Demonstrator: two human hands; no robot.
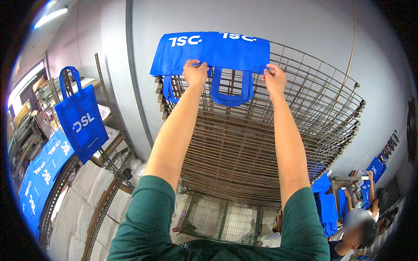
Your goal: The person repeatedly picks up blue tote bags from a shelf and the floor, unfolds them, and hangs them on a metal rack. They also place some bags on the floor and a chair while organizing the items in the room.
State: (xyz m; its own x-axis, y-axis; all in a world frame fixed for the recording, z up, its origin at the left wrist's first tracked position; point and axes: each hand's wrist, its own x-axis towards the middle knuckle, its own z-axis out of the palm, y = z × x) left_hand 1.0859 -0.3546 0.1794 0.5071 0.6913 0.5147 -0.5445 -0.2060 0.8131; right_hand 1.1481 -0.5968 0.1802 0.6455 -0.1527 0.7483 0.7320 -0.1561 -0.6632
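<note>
Both my arms reach up to a stack of wire drying racks [305, 82]. A blue tote bag [235, 54] with white print lies on the top rack, its print upside down to me and its handle loop [233, 101] hanging toward me. My left hand [196, 73] pinches the bag's near left corner. The near right corner is between the fingers and thumb of my right hand [274, 79]. Left of it, partly overlapped, lies another blue tote bag [174, 56], its handle beside my left wrist.
At left a blue tote bag [82, 122] hangs from a metal shelf frame [99, 69]. More printed blue pieces [41, 174] lie on a shelf below. Several blue bags [326, 204] hang at lower right, near another person [357, 230] with raised arms. A grey wall stands behind the racks.
</note>
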